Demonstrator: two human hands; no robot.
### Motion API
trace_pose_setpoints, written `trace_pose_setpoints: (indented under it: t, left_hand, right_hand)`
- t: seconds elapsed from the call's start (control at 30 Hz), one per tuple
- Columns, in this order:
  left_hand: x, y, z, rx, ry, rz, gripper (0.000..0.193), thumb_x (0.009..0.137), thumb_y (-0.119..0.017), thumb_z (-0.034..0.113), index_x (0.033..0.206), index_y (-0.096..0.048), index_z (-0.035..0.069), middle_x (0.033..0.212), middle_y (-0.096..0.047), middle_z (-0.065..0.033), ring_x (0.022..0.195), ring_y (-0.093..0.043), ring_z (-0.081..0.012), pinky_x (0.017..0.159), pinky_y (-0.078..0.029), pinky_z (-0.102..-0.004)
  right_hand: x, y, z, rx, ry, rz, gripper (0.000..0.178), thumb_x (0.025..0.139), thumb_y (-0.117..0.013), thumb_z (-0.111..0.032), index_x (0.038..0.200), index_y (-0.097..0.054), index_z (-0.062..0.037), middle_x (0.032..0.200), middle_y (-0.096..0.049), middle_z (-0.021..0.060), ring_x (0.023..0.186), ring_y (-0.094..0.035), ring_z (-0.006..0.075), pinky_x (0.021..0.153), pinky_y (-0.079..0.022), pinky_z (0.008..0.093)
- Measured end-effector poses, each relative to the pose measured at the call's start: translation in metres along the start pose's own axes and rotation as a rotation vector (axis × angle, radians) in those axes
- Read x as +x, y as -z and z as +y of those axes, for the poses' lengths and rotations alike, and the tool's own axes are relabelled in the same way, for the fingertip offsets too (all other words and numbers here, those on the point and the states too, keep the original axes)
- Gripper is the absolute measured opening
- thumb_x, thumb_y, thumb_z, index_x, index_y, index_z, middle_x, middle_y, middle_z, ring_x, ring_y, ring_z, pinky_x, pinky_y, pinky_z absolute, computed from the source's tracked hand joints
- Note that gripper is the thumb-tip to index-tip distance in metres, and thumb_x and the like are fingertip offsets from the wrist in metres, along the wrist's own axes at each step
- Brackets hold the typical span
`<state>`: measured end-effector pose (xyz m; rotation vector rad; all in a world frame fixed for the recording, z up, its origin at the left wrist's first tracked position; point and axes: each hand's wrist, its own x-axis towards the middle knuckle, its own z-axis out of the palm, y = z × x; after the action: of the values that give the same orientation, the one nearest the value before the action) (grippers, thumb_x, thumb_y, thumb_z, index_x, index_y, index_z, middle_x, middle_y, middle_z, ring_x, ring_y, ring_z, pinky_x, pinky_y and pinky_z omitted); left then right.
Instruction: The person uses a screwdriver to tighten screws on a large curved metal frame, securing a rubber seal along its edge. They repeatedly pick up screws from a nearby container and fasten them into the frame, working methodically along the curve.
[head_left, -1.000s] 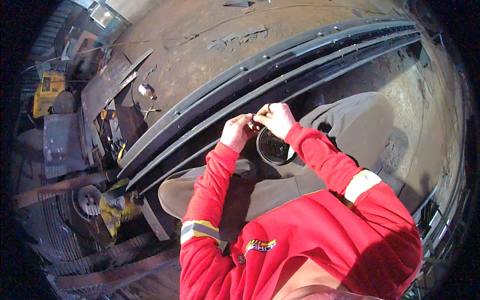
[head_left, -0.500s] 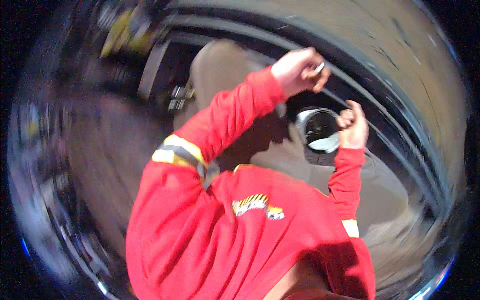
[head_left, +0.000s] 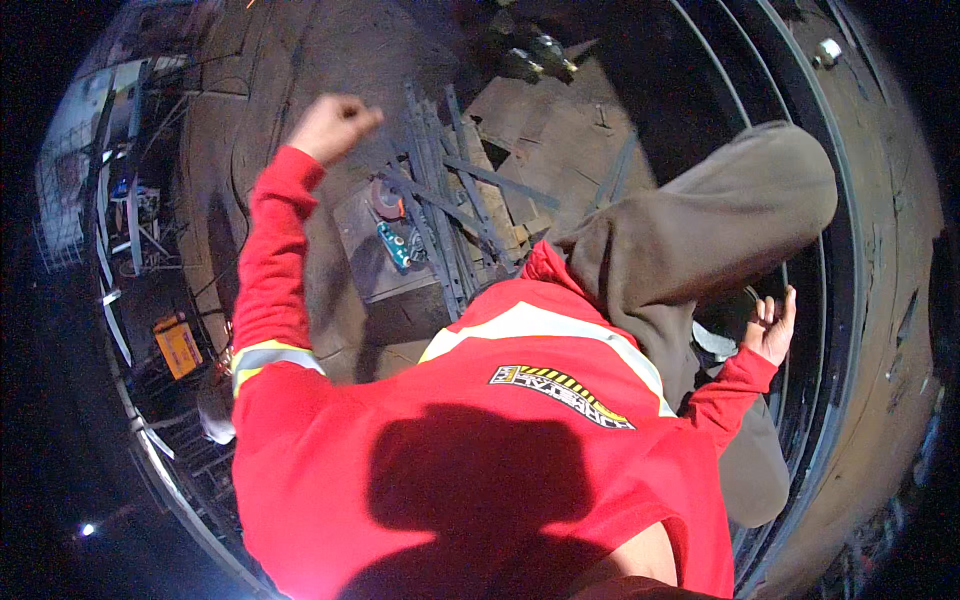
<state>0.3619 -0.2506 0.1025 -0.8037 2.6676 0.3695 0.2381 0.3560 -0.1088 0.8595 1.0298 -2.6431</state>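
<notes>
My left hand (head_left: 337, 128) is raised at the far left, above the floor and away from my body. Its fingers are curled together, and whatever may be inside is hidden. Below and to its right lies a teal angle grinder (head_left: 400, 245), beside several dark metal bars (head_left: 440, 205) crossed in a loose pile. Over on the right, my right hand (head_left: 772, 328) is beside a long dark metal rail (head_left: 822, 330), with its index finger stretched and the others loosely bent. Nothing shows in it; whether it touches the rail, I cannot tell. A white curved object (head_left: 713, 342) shows partly behind my leg.
My bent leg (head_left: 720, 220) in brown trousers crosses the right half. A yellow box (head_left: 178, 346) stands at the left near wire mesh and thin rods. Brown plates or boards (head_left: 550, 110) lie beyond the bars. Long curved-looking rails run down the right side.
The view has swung left, bringing the bars and grinder into sight. My left hand has moved away from my right hand, out to the left. The white-rimmed round object is now mostly hidden by my leg.
</notes>
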Motion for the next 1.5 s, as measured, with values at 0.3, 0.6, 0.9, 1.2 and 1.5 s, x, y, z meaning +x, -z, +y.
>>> trace_pose_setpoints:
  t: [0.3,0.6,0.9,1.2,1.5]
  left_hand:
    - [-0.027,-0.153,-0.174,-0.246,0.612,0.02,0.033,0.071,-0.069,0.035,0.086,-0.072,0.006,0.085,-0.068,-0.0183,0.087,-0.065,-0.0268,0.081,-0.048,-0.0363]
    - [0.006,-0.136,-0.095,-0.263,0.318,0.416,0.022,0.07,-0.071,0.03,0.082,-0.073,0.011,0.081,-0.069,-0.0122,0.081,-0.066,-0.0266,0.077,-0.051,-0.0345]
    - [0.063,-0.109,-0.173,-0.189,0.388,0.305,0.03,0.071,-0.07,0.036,0.092,-0.073,0.015,0.094,-0.068,-0.0131,0.091,-0.065,-0.0263,0.083,-0.049,-0.0352]
    - [0.105,-0.106,-0.177,-0.145,0.166,0.161,0.035,0.072,-0.068,0.042,0.093,-0.072,0.015,0.096,-0.069,-0.0101,0.091,-0.065,-0.0262,0.082,-0.049,-0.0352]
    - [0.113,-0.117,-0.16,-0.264,0.013,0.027,0.033,0.072,-0.071,0.036,0.092,-0.072,0.009,0.092,-0.069,-0.0102,0.085,-0.065,-0.022,0.079,-0.049,-0.0332]
  right_hand:
    - [-0.003,-0.002,0.003,-0.11,0.003,-0.018,0.02,0.091,-0.058,-0.025,0.099,-0.056,-0.0069,0.053,-0.026,-0.0053,0.045,-0.025,0.0056,0.042,-0.023,0.0219]
    - [-0.004,0.006,0.007,-0.167,0.015,0.057,0.02,0.089,-0.06,-0.025,0.097,-0.059,-0.0065,0.052,-0.026,-0.0056,0.044,-0.023,0.0063,0.04,-0.021,0.0229]
    - [-0.077,-0.124,0.022,-0.992,1.023,0.019,0.014,0.084,-0.066,-0.012,0.094,-0.067,-0.0009,0.084,-0.066,0.0036,0.071,-0.056,0.0086,0.065,-0.047,0.0243]
    - [-0.183,-0.271,0.215,-1.44,0.716,-1.491,0.025,0.078,-0.066,-0.018,0.099,-0.064,-0.0033,0.092,-0.065,0.016,0.082,-0.063,0.0319,0.071,-0.051,0.0359]
    - [-0.183,-0.24,0.342,-1.857,0.871,-1.938,0.054,0.079,-0.063,-0.04,0.124,-0.053,-0.013,0.089,-0.061,0.0119,0.084,-0.062,0.0279,0.07,-0.05,0.038]
